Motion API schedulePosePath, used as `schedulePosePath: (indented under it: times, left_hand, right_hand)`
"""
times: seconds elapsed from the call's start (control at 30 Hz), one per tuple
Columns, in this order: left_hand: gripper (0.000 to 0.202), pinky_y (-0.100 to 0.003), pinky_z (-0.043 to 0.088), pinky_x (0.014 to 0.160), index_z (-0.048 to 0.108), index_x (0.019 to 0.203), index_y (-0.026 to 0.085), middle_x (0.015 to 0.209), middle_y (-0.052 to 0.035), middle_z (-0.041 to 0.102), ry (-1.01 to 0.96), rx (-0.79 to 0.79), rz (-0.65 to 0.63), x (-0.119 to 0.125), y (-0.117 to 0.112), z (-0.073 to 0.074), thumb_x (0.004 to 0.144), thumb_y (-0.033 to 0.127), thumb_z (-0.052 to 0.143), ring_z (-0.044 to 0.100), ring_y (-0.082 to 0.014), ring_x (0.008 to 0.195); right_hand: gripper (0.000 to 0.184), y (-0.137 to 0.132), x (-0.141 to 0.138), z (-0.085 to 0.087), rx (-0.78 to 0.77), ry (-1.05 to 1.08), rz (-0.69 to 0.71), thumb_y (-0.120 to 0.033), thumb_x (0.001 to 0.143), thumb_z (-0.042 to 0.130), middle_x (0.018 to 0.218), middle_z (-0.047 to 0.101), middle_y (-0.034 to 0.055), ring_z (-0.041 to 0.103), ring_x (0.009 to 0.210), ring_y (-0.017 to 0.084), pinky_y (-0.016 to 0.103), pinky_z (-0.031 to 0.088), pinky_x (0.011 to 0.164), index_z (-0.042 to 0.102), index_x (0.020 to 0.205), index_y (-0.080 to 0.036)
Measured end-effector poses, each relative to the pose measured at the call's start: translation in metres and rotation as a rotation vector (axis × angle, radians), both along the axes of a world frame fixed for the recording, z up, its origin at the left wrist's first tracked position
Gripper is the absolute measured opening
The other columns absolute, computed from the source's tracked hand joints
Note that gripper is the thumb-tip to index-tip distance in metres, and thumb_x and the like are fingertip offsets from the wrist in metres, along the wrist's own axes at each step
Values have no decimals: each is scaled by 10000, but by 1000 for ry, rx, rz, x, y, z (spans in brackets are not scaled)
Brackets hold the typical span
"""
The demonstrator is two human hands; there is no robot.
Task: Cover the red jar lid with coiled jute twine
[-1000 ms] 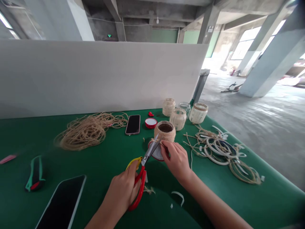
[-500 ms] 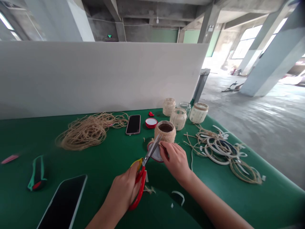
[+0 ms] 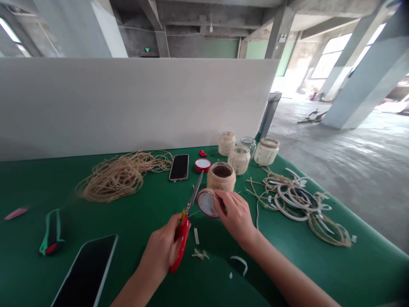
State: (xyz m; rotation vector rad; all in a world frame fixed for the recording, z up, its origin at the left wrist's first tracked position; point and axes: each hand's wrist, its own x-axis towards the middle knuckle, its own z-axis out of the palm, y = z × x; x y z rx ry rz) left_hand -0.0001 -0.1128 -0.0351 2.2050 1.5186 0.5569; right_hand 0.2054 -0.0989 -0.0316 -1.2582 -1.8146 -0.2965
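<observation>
My left hand [image 3: 162,247] is closed round the red and yellow handles of a pair of scissors [image 3: 183,236], whose blades lie together and point away from me. Between the fingertips of my right hand [image 3: 233,211] is the edge of a jar lid [image 3: 207,204], tilted so its white inside faces me. Twine runs along the lid's upper rim. Directly behind the lid stands a twine-wrapped jar [image 3: 221,179], open at the top and dark inside. The scissor tips are just left of this jar, apart from the lid.
A loose heap of twine [image 3: 111,179] lies left of a phone [image 3: 179,167]. Several glass jars [image 3: 239,160] stand at the back right, near a red lid [image 3: 203,165]. Coiled cords [image 3: 294,200] lie to the right. A larger phone [image 3: 86,273] and a green cutter [image 3: 51,232] are front left.
My left hand has drawn the scissors left and down, away from the lid's rim, and the blades have closed. My right hand has kept its place on the lid.
</observation>
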Motion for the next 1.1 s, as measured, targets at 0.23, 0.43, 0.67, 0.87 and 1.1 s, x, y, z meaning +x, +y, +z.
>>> schedulePosePath:
  times: [0.23,0.43,0.67,0.87,1.1]
  left_hand:
    - [328,-234,314,385,483,940,193,647,-28,624,427,-115,237,-17,22,17,826,462,332,583,-203,500]
    - [274,-244,362,428,555,871,200,809,-62,631,493,73,163,-25,21,11,847,378,348,606,-218,673]
    - [210,-306,442,828,553,997,183,894,-62,613,37,686,-287,-7,1,14,812,109,486,557,-173,896]
    - [162,-340,479,752,603,889,173,818,-55,608,41,810,-257,-4,7,4,763,78,563,561,-190,822]
    - [178,-349,484,745,614,898,155,810,-60,615,73,840,-247,-7,7,6,738,78,604,562,-194,811]
  right_hand:
    - [141,-3,-2,-1,-1,-34,172,-200,873,458,702,621,50,554,621,145,268,429,605,579,913,-140]
    - [163,-7,-7,0,-22,-107,310,-193,890,424,704,616,49,525,623,146,272,417,589,564,944,-128]
    - [150,-12,-27,-11,-281,-6,439,-201,885,428,768,636,43,568,694,147,254,435,650,567,912,-151]
    - [103,-16,-34,-12,-520,169,440,-193,856,470,781,629,24,585,703,123,203,428,633,565,885,-169]
    - [109,-17,-35,-9,-622,277,427,-214,855,474,745,618,1,566,659,108,193,406,602,576,871,-179]
